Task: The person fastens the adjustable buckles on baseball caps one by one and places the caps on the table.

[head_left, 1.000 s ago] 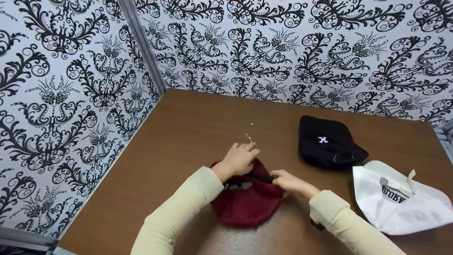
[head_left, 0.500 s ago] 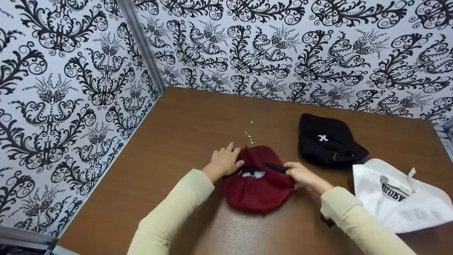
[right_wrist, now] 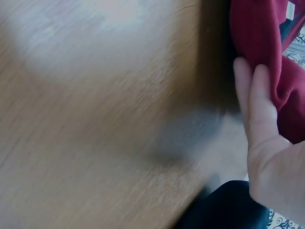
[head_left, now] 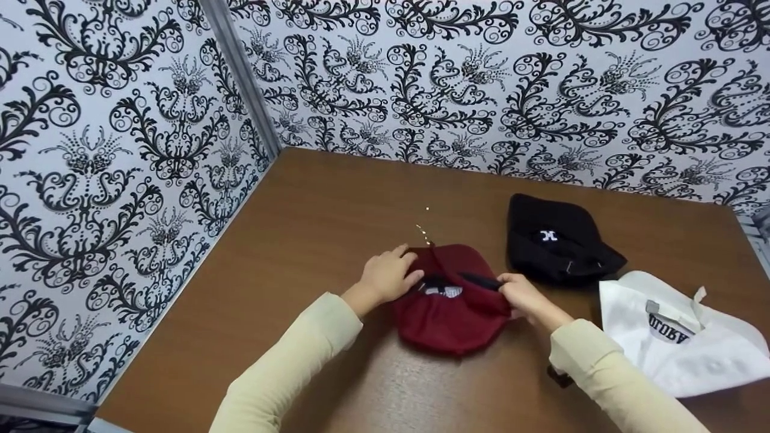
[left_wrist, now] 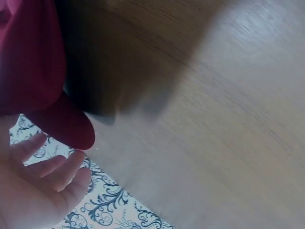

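A dark red cap [head_left: 451,325] lies on the table, its opening up and a pale label inside. At the cap's right edge my right hand [head_left: 526,297] pinches the rim, thumb on the inner side. In the right wrist view, two fingers [right_wrist: 259,95] lie along the outside of the red fabric. My left hand [head_left: 385,278] rests at the cap's left edge with its thumb toward the opening. The left wrist view shows its fingers [left_wrist: 71,174] loosely extended below the cap's brim [left_wrist: 71,126]; the left thumb is out of sight there.
Right of the red cap, a black cap [head_left: 556,240] with a white emblem lies farther back. A white cap [head_left: 680,343] with dark lettering lies nearer at the right. Patterned walls [head_left: 373,78] border the brown table [head_left: 289,252] at the back and left.
The red cap has shifted right and slightly away, along with my right hand on its rim. My left hand has slid from over the cap's opening to its left edge.
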